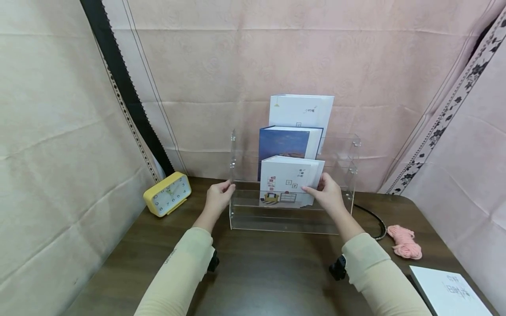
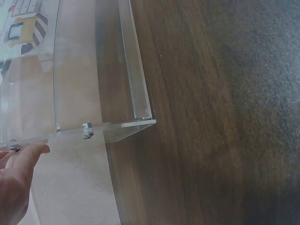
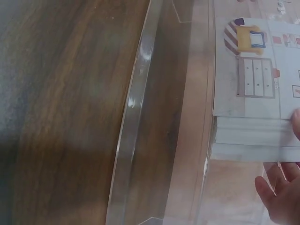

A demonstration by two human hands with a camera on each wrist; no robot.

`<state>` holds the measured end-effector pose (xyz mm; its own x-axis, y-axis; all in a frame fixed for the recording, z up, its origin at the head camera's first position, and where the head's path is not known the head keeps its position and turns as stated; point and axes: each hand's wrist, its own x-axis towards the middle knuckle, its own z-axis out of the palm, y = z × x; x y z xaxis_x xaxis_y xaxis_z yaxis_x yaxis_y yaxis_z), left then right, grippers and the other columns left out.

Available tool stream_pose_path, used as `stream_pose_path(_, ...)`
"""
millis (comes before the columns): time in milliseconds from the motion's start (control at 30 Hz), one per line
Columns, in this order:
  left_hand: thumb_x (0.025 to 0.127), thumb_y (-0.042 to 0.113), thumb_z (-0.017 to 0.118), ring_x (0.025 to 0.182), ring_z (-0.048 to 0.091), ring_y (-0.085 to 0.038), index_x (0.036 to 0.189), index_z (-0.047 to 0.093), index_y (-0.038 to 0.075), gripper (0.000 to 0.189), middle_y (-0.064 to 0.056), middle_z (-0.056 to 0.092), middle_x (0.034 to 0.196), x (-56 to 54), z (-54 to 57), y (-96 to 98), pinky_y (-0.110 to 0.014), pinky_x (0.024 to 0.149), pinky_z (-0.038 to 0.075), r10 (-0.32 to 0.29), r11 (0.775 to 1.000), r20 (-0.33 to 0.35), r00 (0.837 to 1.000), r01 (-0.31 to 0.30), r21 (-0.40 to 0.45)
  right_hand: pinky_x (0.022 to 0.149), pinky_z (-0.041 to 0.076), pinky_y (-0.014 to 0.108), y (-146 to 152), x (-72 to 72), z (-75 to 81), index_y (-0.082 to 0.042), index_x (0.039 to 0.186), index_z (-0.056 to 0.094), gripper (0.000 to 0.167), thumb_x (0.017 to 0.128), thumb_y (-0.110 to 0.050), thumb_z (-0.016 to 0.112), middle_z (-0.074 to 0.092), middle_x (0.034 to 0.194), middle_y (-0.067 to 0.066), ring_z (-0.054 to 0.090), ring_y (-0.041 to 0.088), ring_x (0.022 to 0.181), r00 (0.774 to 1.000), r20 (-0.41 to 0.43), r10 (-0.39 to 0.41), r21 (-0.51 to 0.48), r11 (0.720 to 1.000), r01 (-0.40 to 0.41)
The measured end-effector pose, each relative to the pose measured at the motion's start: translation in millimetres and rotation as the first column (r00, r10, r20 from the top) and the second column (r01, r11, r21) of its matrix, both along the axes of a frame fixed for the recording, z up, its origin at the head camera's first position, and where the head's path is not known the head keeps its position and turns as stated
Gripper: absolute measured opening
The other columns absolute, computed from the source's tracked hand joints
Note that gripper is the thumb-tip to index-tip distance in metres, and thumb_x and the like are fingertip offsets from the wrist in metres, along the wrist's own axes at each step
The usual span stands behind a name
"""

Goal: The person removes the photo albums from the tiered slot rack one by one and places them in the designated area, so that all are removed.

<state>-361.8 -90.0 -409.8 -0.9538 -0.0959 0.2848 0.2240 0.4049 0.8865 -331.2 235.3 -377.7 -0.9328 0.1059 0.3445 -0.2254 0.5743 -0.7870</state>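
Note:
A transparent tiered book rack (image 1: 276,223) stands on the table. My left hand (image 1: 218,197) pinches the edge of its left side panel, fingertips by the metal fittings in the left wrist view. My right hand (image 1: 330,196) holds a white picture book (image 1: 282,175) by its right side, thumb on the cover and the other fingers behind. This book leans back a little in the front tier, its lower part behind the transparent front strip. Behind it rises a blue-covered book (image 1: 281,142), partly hidden. A taller white book (image 1: 296,109) is at the very back.
A yellow alarm clock (image 1: 168,194) sits left of the rack. To the right lie a black cable (image 1: 373,213), a skein of pink yarn (image 1: 405,242) and, near the front, another white book (image 1: 450,289). Pale cloth (image 1: 189,66) hangs behind and along both sides.

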Motion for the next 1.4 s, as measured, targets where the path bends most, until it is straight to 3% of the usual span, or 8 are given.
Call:
stream_pose_path(333,0.089,0.015,0.064,0.092,0.063,-0.021,0.116,0.065,-0.001,0.032,-0.016,0.063,0.114,0.8,0.6,3.9,-0.035,0.079,0.053,0.005,1.0,-0.034,0.999,-0.005,-0.007,0.074,0.053,0.044,-13.7,-2.1,12.7,0.0,0.108,0.049,0.044,0.077,-0.015,0.078,0.065,0.1,0.019,0.062,0.032,0.09,0.995,-0.1,0.002,0.021,1.0,0.0)
stream_pose_path(600,0.088,0.015,0.063,0.099,0.062,-0.023,0.115,0.064,-0.002,0.032,-0.016,0.062,0.114,1.6,3.6,4.9,-0.037,0.083,0.051,-0.003,0.999,-0.073,0.997,0.0,-0.04,0.079,0.051,0.048,-41.7,-2.9,41.1,-0.004,0.108,0.051,0.041,0.078,-0.014,0.077,0.064,0.107,0.017,0.061,0.033,0.096,0.975,-0.198,0.097,0.096,0.992,-0.079)
stream_pose_path(767,0.088,0.014,0.062,0.106,0.059,-0.026,0.114,0.065,-0.003,0.031,-0.016,0.062,0.114,3.9,6.8,3.8,-0.038,0.088,0.049,-0.013,0.997,-0.128,0.992,0.003,-0.076,0.078,0.05,0.047,-53.1,-5.3,50.7,-0.006,0.111,0.048,0.041,0.081,-0.013,0.074,0.062,0.108,0.015,0.059,0.032,0.096,0.968,-0.194,0.156,0.118,0.984,-0.135)
stream_pose_path(933,0.088,0.014,0.063,0.108,0.058,-0.025,0.114,0.065,-0.003,0.031,-0.015,0.062,0.114,4.6,8.0,2.2,-0.038,0.09,0.048,-0.016,0.997,-0.132,0.991,0.006,-0.077,0.077,0.051,0.048,-57.9,-7.4,50.3,-0.005,0.11,0.046,0.039,0.082,-0.009,0.073,0.061,0.107,0.016,0.059,0.033,0.095,0.965,-0.197,0.173,0.079,0.984,-0.161)
stream_pose_path(1133,0.088,0.013,0.062,0.106,0.059,-0.025,0.113,0.065,-0.004,0.03,-0.015,0.063,0.113,3.8,5.7,1.4,-0.039,0.087,0.049,-0.021,0.997,-0.123,0.992,0.011,-0.078,0.076,0.052,0.048,-64.8,-9.2,52.9,-0.004,0.109,0.045,0.038,0.082,-0.003,0.071,0.06,0.107,0.015,0.06,0.032,0.096,0.942,-0.255,0.218,0.007,0.975,-0.224)
stream_pose_path(1300,0.09,0.015,0.061,0.104,0.06,-0.025,0.116,0.063,-0.003,0.032,-0.015,0.062,0.115,3.1,2.1,-3.2,-0.038,0.084,0.051,-0.024,0.997,-0.095,0.995,0.017,-0.074,0.079,0.051,0.047,-64.2,-7.3,71.6,-0.003,0.111,0.045,0.038,0.082,-0.002,0.07,0.059,0.108,0.015,0.058,0.031,0.098,0.922,-0.314,0.226,-0.037,0.968,-0.25)
stream_pose_path(1400,0.09,0.016,0.061,0.103,0.061,-0.026,0.118,0.062,-0.004,0.034,-0.017,0.061,0.116,2.5,1.8,-2.7,-0.038,0.084,0.051,-0.031,0.997,-0.074,0.997,0.026,-0.066,0.083,0.05,0.048,-54.7,2.4,88.3,-0.001,0.112,0.044,0.04,0.082,0.0,0.069,0.059,0.112,0.016,0.057,0.032,0.103,0.909,-0.353,0.222,-0.076,0.961,-0.265)
